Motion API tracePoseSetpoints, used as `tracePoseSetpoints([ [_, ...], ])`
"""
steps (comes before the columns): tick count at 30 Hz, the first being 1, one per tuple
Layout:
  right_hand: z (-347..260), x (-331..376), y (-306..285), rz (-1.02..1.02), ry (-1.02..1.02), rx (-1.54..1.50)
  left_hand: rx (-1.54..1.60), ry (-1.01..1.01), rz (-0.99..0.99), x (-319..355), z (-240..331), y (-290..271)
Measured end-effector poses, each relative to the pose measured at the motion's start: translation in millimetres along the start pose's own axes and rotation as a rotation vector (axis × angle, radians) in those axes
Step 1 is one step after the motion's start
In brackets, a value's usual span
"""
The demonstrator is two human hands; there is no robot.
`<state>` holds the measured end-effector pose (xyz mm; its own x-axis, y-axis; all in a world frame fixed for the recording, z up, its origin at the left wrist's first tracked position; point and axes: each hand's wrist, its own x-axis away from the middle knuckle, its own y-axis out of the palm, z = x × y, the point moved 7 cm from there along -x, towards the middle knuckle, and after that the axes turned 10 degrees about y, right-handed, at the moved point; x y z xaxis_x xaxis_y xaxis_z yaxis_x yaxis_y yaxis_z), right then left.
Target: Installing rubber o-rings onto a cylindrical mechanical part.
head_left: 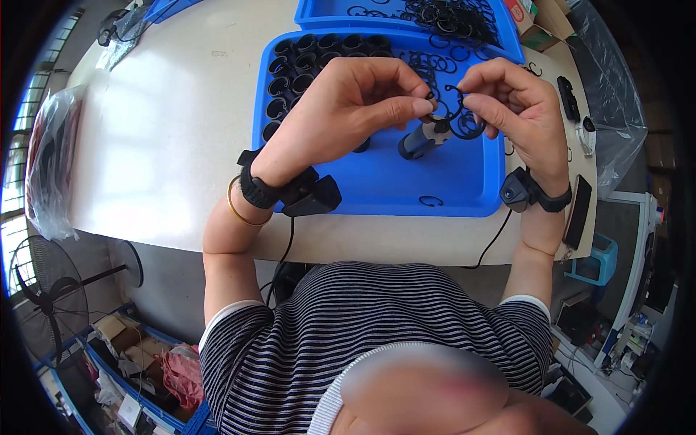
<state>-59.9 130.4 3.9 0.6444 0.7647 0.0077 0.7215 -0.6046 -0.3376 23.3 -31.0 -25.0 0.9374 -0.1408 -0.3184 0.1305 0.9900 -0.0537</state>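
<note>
Over the blue tray [377,199], my left hand [366,101] pinches thumb and forefinger at a thin black snap ring [460,109]. My right hand [511,109] is closed on the ring's other side. A second black ring [467,135] hangs just below my right fingertips; whether that hand holds it too I cannot tell. Beneath the hands a grey metal cylinder [423,139] stands in the tray, its top close to the rings. Rows of black cylindrical sleeves [279,87] fill the tray's left side, partly hidden by my left hand. One loose snap ring [431,201] lies near the tray's front edge.
Behind it, another blue tray [308,13] holds a heap of black rings [457,20]. Black tools [569,98] and a dark flat object [578,210] lie along the table's right side. A cardboard box [547,25] stands at the back right. A fan [51,297] is at left.
</note>
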Motion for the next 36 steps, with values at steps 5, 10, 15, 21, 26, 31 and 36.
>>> tracePoseSetpoints([
  [5,0.2,-0.6,0.9,-0.026,0.022,-0.019,0.001,0.015,-0.005,-0.8,0.7,-0.2],
  [10,0.7,1.0,0.9,-0.041,0.002,0.01,0.023,0.025,-0.054,-0.8,0.4,3.1],
  [15,-8.0,5.3,0.8,-0.007,-0.136,0.063,0.199,0.051,-0.097,-3.1,-2.5,8.0],
  [21,-23.5,14.4,0.9,0.03,-0.315,0.235,0.302,0.093,-0.103,-3.2,-3.5,9.6],
  [26,-29.5,18.9,-16.8,0.136,-0.319,0.233,0.188,0.265,-0.041,-4.1,8.8,5.2],
  [31,-24.6,17.3,-18.9,0.103,-0.219,0.288,-0.43,0.449,-0.011,2.0,29.3,9.5],
  [36,-10.6,12.1,-7.8,-0.011,-0.017,0.193,-0.633,0.538,0.022,6.1,43.0,16.9],
])
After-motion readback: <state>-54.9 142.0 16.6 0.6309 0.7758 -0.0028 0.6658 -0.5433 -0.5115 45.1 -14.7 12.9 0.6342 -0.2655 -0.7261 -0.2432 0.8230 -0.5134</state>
